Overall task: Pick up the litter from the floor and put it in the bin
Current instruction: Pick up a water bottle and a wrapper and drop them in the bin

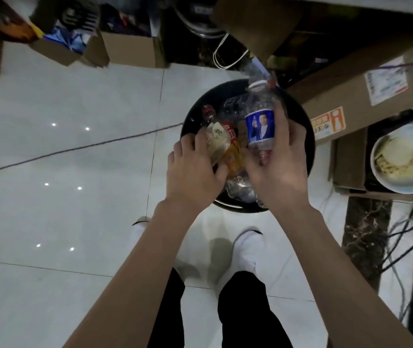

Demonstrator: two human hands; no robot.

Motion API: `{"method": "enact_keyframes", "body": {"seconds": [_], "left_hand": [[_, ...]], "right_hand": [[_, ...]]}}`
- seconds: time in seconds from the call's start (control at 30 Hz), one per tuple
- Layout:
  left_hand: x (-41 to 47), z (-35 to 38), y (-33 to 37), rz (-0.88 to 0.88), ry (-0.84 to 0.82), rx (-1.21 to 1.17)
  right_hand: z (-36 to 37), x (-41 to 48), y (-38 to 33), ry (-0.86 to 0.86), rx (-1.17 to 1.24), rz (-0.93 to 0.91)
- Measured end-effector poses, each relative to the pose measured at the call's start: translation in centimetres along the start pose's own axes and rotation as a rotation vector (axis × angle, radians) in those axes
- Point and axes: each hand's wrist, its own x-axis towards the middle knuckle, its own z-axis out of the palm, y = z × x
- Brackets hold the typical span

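Bottle [260, 121], clear, crumpled, blue-labelled, white-capped, over bin [308, 136].

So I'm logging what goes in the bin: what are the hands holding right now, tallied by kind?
Clear bottle with blue label, in the right hand: 1
Crumpled wrapper, in the left hand: 1
Total: 2, both over the black bin.

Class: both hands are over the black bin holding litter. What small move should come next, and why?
Probably let go: the right hand holds the blue-labelled bottle and the left hand a crumpled wrapper, both already above the bin, so they should drop in.
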Motion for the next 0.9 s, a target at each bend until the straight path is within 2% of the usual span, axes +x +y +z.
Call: {"method": "enact_keyframes", "body": {"seconds": [0.13,0.37,0.5,0.57,0.73,0.9], "left_hand": [[0.0,0.8,-0.2,0.008,0.057,-0.024],[-0.5,-0.6,-0.6,-0.005,0.126,-0.082],[-0.5,-1.7,-1.2,-0.022,0.141,-0.091],[-0.7,-2.2,-1.7,-0.026,0.137,-0.097],[-2.2,-4.8,-2.3,-0.018,0.136,-0.123],[-5.8,-11.0,-2.0,-0.049,0.144,-0.135]], "right_hand": [[0.8,-0.2,0.5,0.106,-0.067,-0.102],[3.0,-0.5,0.3,0.145,0.017,-0.188],[5.1,-0.2,0.1,0.053,-0.051,-0.128],[5.3,-0.1,-0.2,0.061,-0.093,-0.109],[2.7,-0.9,-2.9,0.152,-0.116,-0.168],[-3.1,-2.1,-8.4,0.123,-0.084,-0.211]]}}
